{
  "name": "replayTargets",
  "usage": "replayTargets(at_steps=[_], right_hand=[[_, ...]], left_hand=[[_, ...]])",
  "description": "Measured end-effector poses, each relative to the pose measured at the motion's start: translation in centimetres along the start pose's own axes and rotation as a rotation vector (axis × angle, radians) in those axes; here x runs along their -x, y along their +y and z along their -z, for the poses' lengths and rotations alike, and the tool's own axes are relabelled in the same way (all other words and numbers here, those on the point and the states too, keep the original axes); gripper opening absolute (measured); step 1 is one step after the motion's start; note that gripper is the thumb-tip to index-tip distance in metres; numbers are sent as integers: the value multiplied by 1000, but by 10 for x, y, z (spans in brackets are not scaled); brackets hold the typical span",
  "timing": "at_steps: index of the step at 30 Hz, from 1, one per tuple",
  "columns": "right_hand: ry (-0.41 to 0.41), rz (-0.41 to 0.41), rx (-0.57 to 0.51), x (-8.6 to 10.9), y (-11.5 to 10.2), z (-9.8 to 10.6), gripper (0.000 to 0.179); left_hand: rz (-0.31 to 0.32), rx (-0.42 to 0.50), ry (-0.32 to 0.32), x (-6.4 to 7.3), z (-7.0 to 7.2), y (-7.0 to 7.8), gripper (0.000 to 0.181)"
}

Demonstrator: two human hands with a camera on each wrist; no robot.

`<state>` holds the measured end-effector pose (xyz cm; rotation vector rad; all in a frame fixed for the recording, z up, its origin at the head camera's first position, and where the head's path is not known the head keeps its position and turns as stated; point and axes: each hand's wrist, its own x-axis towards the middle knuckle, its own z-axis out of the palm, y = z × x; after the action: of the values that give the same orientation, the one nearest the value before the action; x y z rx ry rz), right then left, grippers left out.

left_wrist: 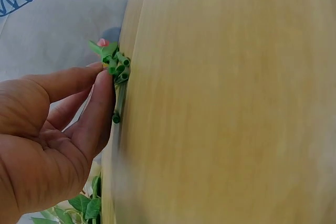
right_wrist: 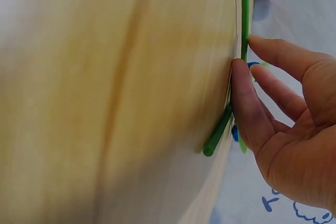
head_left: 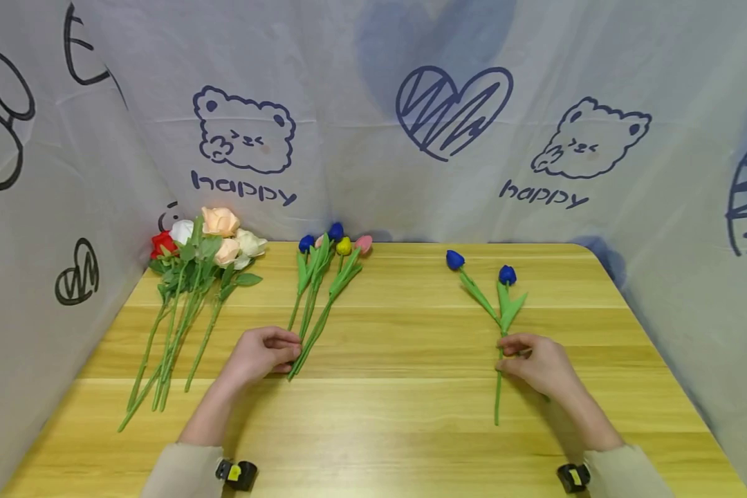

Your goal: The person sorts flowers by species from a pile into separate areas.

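On the left of the head view, my left hand (head_left: 264, 356) pinches the lower stems of a bunch of tulips (head_left: 314, 304), with blue, yellow and pink heads, lying on the table. In the left wrist view their cut stem ends (left_wrist: 121, 69) show at the fingertips. Over on the right, my right hand (head_left: 538, 363) has thumb and fingers about the stem of a blue tulip (head_left: 507, 275). A second blue tulip (head_left: 454, 260) slants across it, its stem partly hidden by the hand. One green stem end (right_wrist: 210, 148) juts past the thumb in the right wrist view.
Several roses (head_left: 220, 221) in red, white, cream and peach lie at the table's left, stems toward the near side. The wooden table (head_left: 398, 415) meets a patterned cloth (head_left: 361, 159) along its back edge; cloth also hangs at both sides.
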<state>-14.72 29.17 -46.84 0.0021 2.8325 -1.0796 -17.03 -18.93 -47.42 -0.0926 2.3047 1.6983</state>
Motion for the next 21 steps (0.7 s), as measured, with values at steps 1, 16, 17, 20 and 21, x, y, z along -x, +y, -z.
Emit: replayTargets(at_steps=[1,16,17,20,21], right_hand=[[2,1,10,-1,0,-1,38],[2,-17,66,-7,-10,-4,22],[3,-35,52,-7,-10,-5,21],[1,-72,-6,-7,-9,-6,21],[1,-83,-31,-7,-9,-6,21]], left_hand=[[0,2,-1,0,0,0,28],[11,2,3,2,-2,1,23],[10,3,2,2,-2,1,23],[9,1,-1,1,-2,2,24],[11,3,1,1,-2,1,23]])
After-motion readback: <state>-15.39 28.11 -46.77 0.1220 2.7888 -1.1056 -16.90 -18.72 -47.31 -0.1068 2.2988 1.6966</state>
